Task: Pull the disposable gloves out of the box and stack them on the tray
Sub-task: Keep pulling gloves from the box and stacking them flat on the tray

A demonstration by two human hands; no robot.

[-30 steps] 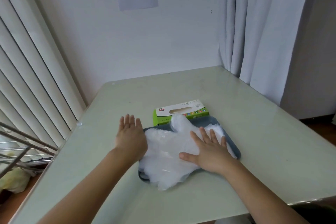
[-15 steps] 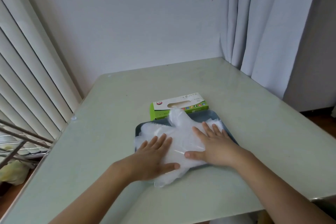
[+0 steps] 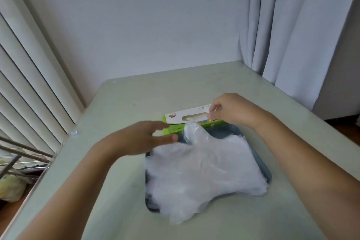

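A green and white glove box (image 3: 182,119) lies on the table just behind a dark blue-grey tray (image 3: 267,176). A stack of clear disposable gloves (image 3: 204,167) covers the tray and hangs over its near edge. One thumb of the stack sticks up against the box front. My right hand (image 3: 230,112) is over the box, thumb and forefinger pinching a bit of pale glove film at the right end of the slot. My left hand (image 3: 144,138) hovers at the tray's far left corner, fingers straight, fingertips by the box's left front, holding nothing.
The pale green table (image 3: 124,103) stands in a corner. Vertical blinds (image 3: 29,76) run along the left, a white wall lies behind, and curtains (image 3: 288,25) hang at the right. A metal rack (image 3: 21,154) sits beyond the table's left edge.
Both hands have lifted off the glove stack. The right hand went forward to the box slot and pinched there; the left moved up to the box's left front.
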